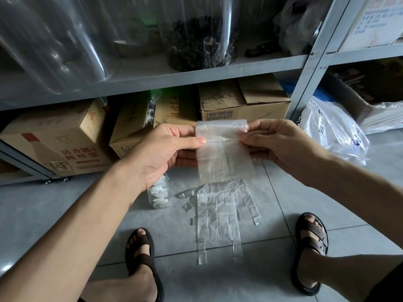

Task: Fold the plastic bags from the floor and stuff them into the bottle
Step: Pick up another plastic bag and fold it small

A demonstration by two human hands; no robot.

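Observation:
I hold a clear plastic bag (222, 153), folded into a flat rectangle, up in front of me. My left hand (168, 151) pinches its left edge between thumb and fingers. My right hand (277, 144) pinches its right edge near the top. On the tiled floor below lie several more clear plastic bags (220, 214), spread flat, handles pointing toward me. A clear plastic bottle (160, 195) stands on the floor under my left wrist, partly hidden by it, with white folded pieces inside.
A grey metal shelf unit (196, 77) stands just ahead, with cardboard boxes (244, 103) on the floor under it and jars above. A white printed plastic sack (335, 129) lies at right. My sandalled feet (141, 253) flank the bags.

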